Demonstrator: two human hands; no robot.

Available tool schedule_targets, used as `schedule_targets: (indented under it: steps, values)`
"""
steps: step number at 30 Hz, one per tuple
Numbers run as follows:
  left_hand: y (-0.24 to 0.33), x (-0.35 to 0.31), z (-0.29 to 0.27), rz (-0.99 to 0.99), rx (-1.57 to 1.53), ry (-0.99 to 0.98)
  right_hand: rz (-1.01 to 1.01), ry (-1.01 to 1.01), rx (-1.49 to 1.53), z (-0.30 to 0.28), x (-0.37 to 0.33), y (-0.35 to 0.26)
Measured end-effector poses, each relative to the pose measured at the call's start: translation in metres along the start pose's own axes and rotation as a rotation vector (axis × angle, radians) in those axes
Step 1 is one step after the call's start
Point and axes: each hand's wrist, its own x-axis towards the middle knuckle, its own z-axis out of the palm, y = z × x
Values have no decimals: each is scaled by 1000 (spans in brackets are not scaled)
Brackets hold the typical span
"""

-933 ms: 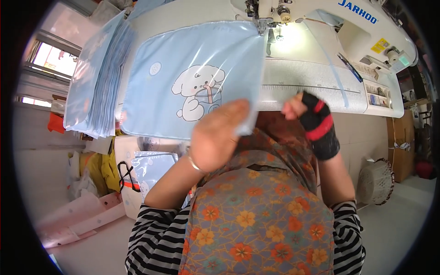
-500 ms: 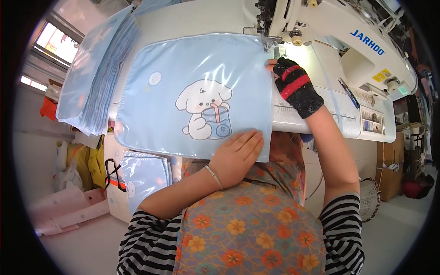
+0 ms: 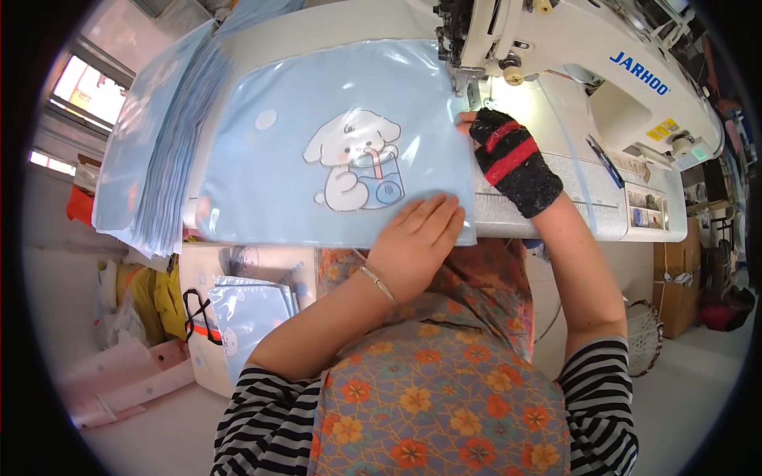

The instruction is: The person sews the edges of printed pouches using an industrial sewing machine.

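Note:
A glossy light-blue sheet with a white puppy print lies across the sewing machine bed. Its right edge runs up to the presser foot and needle area of the sewing machine. My left hand rests flat on the sheet's near right corner, fingers stretched out. My right hand, in a black fingerless glove with red stripes, sits just below the presser foot. Its bare fingertips are bent against the sheet's right edge, and the thumb is mostly hidden.
A thick stack of similar blue sheets hangs over the table's left side. Smaller blue printed pieces lie below it, near my left forearm. A dark pen-like tool and a small parts tray are on the right. A cardboard box stands beyond.
The blue sheet has slid away from me along the machine bed, and my left hand has moved with it. My right hand has shifted slightly toward me, staying near the presser foot.

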Motion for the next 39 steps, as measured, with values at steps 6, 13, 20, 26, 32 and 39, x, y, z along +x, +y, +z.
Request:
schedule_targets:
  steps: [6,13,20,26,32,39]
  values:
    - [-25,21,4,32,-38,-28,29,12,-25,-4,0,-4]
    - [-58,49,6,35,-23,-6,61,-44,-16,-4,0,-8]
    - [-93,72,13,77,-38,-69,63,-57,-31,-5,-2,-10]
    - [-121,96,24,92,-19,-52,24,32,-45,1,2,-3]
    - [-140,111,37,84,46,-17,24,27,-111,1,9,0]
    - [-154,102,19,-173,254,18,35,89,-57,-1,7,1]
